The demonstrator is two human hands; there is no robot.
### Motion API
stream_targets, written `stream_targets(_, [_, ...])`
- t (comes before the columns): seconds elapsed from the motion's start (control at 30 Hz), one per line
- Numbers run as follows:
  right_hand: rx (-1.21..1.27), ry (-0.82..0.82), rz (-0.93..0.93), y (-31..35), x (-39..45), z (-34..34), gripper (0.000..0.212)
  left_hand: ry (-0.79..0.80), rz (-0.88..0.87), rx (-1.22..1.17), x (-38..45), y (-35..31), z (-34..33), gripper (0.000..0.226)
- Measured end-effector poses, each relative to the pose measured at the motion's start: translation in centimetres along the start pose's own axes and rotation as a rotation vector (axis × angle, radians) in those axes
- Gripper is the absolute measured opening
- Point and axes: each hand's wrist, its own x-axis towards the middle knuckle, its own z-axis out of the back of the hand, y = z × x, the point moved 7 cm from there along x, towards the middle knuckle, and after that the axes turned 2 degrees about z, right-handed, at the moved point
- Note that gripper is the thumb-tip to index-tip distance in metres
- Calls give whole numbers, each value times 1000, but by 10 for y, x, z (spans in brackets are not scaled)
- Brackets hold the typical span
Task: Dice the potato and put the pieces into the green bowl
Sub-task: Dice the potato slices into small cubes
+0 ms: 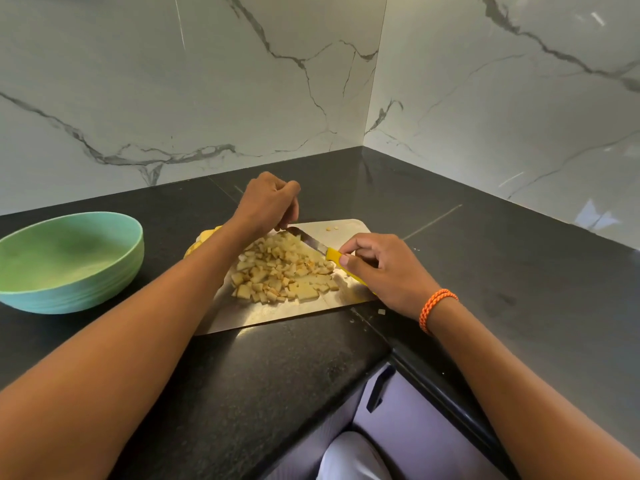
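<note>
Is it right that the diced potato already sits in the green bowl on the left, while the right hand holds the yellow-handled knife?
Not quite. The head view shows the green bowl holding no potato; the diced potato is piled on the cutting board. The rest stands: the bowl is on the left, and the right hand holds the yellow-handled knife.

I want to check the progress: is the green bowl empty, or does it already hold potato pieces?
Empty. The green bowl shows only its bare inside; the diced potato pieces all lie on the cutting board.
</note>
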Motion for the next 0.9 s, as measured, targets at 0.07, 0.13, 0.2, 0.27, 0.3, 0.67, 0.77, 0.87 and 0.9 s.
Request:
stream_targets(0.07, [-30, -19, 14, 0, 0, 1, 18, -40, -50, 14, 0, -4, 3, 50])
stream_targets(0.13, [-45, -25, 30, 0, 1, 1, 17, 98, -109, 1, -2, -9, -4, 35])
stream_targets(0.2, [-23, -32, 28, -1, 1, 3, 16, 356, -138, -10, -8, -15, -20, 19])
stream_targets(0.27, [-11, -69, 10, -6, 3, 12, 14, 459, -168, 26, -9, -16, -29, 16])
stream_targets(0.3, [-26, -94, 2, -10, 3, 18, 13, 431, -169, 43, -7, -14, -28, 15])
stream_targets(0.67, [-205, -43, -55, -31, 7, 19, 20, 201, -19, 134, 3, 14, -10, 18])
stream_targets(0.77, [-92, -67, 20, -17, 5, 19, 21, 207, -14, 148, 5, 15, -11, 21])
stream_targets(0.87, [-114, -157, 19, -19, 3, 23, 21, 199, -2, 134, 6, 16, -12, 24])
stream_targets(0.9, [-143, -174, 23, -20, 3, 21, 20, 195, 0, 122, 6, 15, -12, 26])
